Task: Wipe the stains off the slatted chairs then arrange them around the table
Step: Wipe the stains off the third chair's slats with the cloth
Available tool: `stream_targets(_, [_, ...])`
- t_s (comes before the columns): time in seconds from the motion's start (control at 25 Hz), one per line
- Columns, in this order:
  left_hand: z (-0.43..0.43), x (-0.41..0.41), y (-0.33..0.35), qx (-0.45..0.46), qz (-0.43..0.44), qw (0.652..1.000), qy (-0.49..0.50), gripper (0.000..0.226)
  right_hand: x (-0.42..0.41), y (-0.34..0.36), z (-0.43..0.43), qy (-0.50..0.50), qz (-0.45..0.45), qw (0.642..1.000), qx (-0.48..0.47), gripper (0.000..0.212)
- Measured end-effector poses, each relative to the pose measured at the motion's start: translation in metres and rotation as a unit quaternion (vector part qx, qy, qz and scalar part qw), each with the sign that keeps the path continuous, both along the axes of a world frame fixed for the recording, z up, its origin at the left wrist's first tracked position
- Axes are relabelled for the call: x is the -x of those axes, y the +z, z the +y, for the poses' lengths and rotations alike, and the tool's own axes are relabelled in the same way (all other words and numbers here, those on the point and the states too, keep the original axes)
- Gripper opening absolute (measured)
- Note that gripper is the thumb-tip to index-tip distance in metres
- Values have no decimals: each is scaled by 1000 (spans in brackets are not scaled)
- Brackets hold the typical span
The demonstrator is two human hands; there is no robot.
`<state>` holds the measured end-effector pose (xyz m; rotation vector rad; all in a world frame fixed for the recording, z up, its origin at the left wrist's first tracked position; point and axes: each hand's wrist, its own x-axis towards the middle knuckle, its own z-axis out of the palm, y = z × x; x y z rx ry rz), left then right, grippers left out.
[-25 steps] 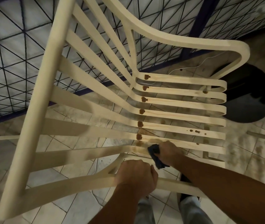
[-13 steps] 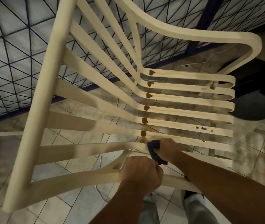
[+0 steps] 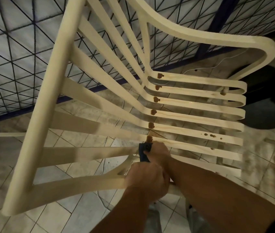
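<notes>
A cream slatted chair (image 3: 192,115) fills the view, seen from above, its back to the left and its seat slats running right. Brown stains (image 3: 153,112) sit in a row along the bend where back meets seat. Smaller brown drops (image 3: 212,135) dot a slat further right. My right hand (image 3: 158,151) presses a dark blue cloth (image 3: 144,153) onto a near slat just below the lowest stain of the row. My left hand (image 3: 147,181) is closed around the chair's near armrest (image 3: 76,183).
A dark blue metal grille (image 3: 16,61) stands behind the chair. A round black base (image 3: 266,113) rests on the tiled floor at right. A thin white cable (image 3: 217,64) trails across the tiles under the chair. My legs show at the bottom.
My right hand has slid the cloth slightly left along the slat, toward the bend. The view has shifted a little; my left hand keeps its hold on the armrest.
</notes>
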<state>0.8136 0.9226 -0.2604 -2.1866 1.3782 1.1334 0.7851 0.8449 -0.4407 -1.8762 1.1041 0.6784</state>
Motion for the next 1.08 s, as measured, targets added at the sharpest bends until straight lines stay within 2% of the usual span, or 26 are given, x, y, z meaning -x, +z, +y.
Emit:
stream_targets(0.24, [-1,-3,12,23,-12,1000,-9,55,72,11,-54,76,64,995,8,22])
stream_targets(0.32, [-1,-2,14,35,-17,999,-1,55,116,17,-81,52,82,995,8,17])
stream_targets(0.44, [1,-2,14,56,-20,998,0,54,156,21,-97,-12,113,994,3,24])
stream_targets(0.56, [3,-2,13,70,-25,997,-5,52,151,18,-94,-13,117,993,28,22])
stream_targets(0.68, [4,1,12,69,-40,997,-7,50,134,18,-91,-37,110,993,9,22])
stream_targets(1.08, [0,8,7,40,-91,995,5,50,63,17,-42,35,57,997,30,29])
